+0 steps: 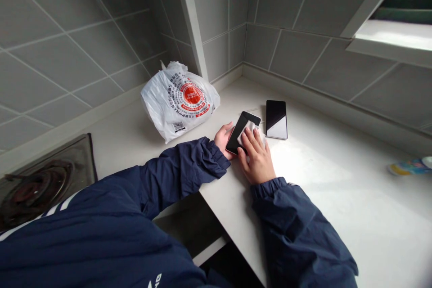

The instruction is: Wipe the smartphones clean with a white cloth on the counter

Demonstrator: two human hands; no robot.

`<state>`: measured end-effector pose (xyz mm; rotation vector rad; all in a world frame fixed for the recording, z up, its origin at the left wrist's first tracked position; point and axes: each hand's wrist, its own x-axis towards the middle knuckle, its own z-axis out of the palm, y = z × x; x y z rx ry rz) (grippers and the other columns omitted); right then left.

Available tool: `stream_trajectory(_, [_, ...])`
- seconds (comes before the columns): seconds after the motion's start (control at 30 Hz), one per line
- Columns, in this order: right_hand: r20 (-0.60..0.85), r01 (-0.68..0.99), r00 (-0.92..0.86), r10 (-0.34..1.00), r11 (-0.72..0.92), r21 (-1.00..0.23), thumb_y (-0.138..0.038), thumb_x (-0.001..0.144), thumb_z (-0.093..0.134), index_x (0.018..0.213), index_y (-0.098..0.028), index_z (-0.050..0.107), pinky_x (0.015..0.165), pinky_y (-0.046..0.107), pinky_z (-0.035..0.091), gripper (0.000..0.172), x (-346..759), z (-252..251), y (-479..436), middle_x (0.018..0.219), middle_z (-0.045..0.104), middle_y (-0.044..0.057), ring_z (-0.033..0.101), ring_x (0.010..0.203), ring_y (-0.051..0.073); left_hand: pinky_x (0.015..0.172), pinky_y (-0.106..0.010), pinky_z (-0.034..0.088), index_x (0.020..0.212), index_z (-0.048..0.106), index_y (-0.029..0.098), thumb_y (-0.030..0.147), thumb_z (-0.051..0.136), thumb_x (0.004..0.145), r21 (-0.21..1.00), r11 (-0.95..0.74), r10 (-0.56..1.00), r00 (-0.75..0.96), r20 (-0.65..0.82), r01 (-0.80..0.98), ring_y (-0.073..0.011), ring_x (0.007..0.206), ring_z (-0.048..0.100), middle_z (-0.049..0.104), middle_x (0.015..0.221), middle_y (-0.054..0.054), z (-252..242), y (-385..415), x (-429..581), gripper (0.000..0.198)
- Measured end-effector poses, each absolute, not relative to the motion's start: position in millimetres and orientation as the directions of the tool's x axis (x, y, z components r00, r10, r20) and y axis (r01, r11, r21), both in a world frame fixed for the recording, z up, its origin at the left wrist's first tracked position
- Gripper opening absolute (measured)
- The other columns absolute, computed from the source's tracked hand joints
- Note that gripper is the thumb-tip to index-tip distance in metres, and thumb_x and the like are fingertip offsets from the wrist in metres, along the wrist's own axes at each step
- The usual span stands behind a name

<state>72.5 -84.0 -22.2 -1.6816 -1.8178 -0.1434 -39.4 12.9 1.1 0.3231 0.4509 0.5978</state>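
My left hand (pixel 223 140) grips a smartphone (pixel 235 139) by its left edge, thumb along the side and the other fingers partly hidden beneath. The phone has a dark screen facing up and a pale rim. Over the right part of that screen, my right hand (pixel 257 157) presses a white tissue (pixel 249 127) with its fingers bent over it. Just right of my hands, a second smartphone (pixel 276 119) lies on the counter, its dark screen reflecting a bright patch.
A white plastic bag (pixel 162 108) with red and black print stands on the white counter (pixel 320 198), left of my hands. At far left is a gas stove (pixel 79 162). A colourful packet (pixel 407 167) lies at the right. Grey tiled walls meet behind; the counter's front edge borders an open cabinet (pixel 192 216).
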Motion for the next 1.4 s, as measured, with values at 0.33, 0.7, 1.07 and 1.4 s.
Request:
stream_trajectory(0.33, [0.554, 0.925, 0.021, 0.833, 0.195, -0.327, -0.029, 0.101, 0.046, 0.148, -0.015, 0.049, 0.116, 0.056, 0.037, 0.049, 72.4, -22.6, -82.8, 0.159, 0.043, 0.012, 0.034, 0.152, 0.031, 0.101, -0.039, 0.049, 0.111, 0.07, 0.014, 0.047, 0.043, 0.098, 0.405, 0.782, 0.612, 0.709, -0.35, -0.474, -0.0242, 0.097, 0.073, 0.074, 0.108, -0.012, 2.9, 14.4, -39.5, 0.044])
stream_trajectory(0.7, [0.585, 0.944, 0.122, 0.802, 0.089, -0.319, -0.032, 0.102, 0.046, 0.158, -0.018, 0.031, 0.116, 0.06, 0.034, 0.06, 73.7, -23.4, -83.4, 0.164, 0.033, 0.013, 0.023, 0.155, 0.033, 0.091, -0.032, 0.051, 0.114, 0.07, 0.011, 0.039, 0.034, 0.102, 0.452, 0.79, 0.566, 0.776, -0.278, -0.414, -0.02, 0.088, 0.074, 0.076, 0.099, -0.01, 5.8, 8.3, -34.7, 0.048])
stream_trajectory(1.07, [0.594, 0.94, 0.19, 0.782, 0.03, -0.34, -0.035, 0.101, 0.045, 0.161, -0.021, 0.023, 0.118, 0.06, 0.032, 0.066, 76.2, -25.7, -82.3, 0.165, 0.032, 0.013, 0.021, 0.156, 0.034, 0.09, -0.034, 0.052, 0.124, 0.067, 0.01, 0.037, 0.03, 0.104, 0.453, 0.8, 0.553, 0.777, -0.301, -0.394, -0.0203, 0.081, 0.074, 0.076, 0.096, -0.011, 12.6, 4.9, -35.7, 0.049])
stream_trajectory(1.4, [0.619, 0.931, 0.252, 0.744, -0.011, -0.366, -0.034, 0.1, 0.045, 0.163, -0.02, 0.018, 0.118, 0.069, 0.023, 0.07, 75.1, -24.3, -82.4, 0.165, 0.03, 0.017, 0.018, 0.156, 0.038, 0.098, -0.034, 0.049, 0.133, 0.062, 0.011, 0.035, 0.037, 0.102, 0.472, 0.777, 0.562, 0.797, -0.221, -0.416, -0.0216, 0.093, 0.074, 0.076, 0.104, -0.012, 0.5, 2.5, -35.1, 0.046])
